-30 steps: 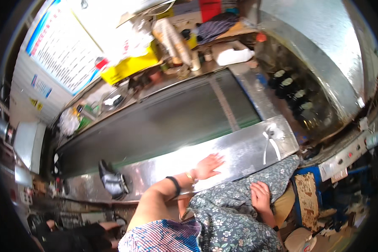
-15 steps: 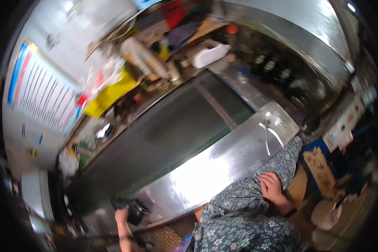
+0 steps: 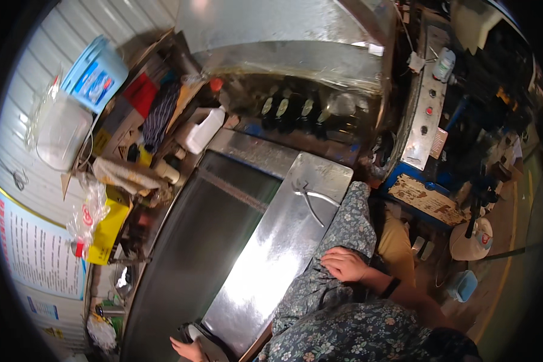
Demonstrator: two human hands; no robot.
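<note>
At the bottom edge of the view, my left hand (image 3: pixel 189 349) grips a black shoe (image 3: pixel 214 345) with a pale inside, over the near end of the metal table. Part of the shoe and hand is cut off by the frame. My right hand (image 3: pixel 342 264) rests with its fingers stretched out on floral dark cloth (image 3: pixel 311 288) over my lap, holding nothing. Pincers (image 3: pixel 311 199) with pale handles lie on the shiny metal tabletop (image 3: pixel 250 280), beyond my right hand. Alongside the tabletop runs a dark green conveyor belt (image 3: pixel 193 241).
Several black shoes (image 3: pixel 295 111) stand in the opening under a metal hood (image 3: pixel 283 57). A cluttered shelf at left holds a yellow box (image 3: pixel 110 229) and a white jug (image 3: pixel 202 130). To the right are a control panel (image 3: pixel 427 114) and a blue bin (image 3: pixel 462 285).
The view has turned to the right, so the table now runs more steeply and the shoe sits at the bottom edge. My right hand still rests on the cloth.
</note>
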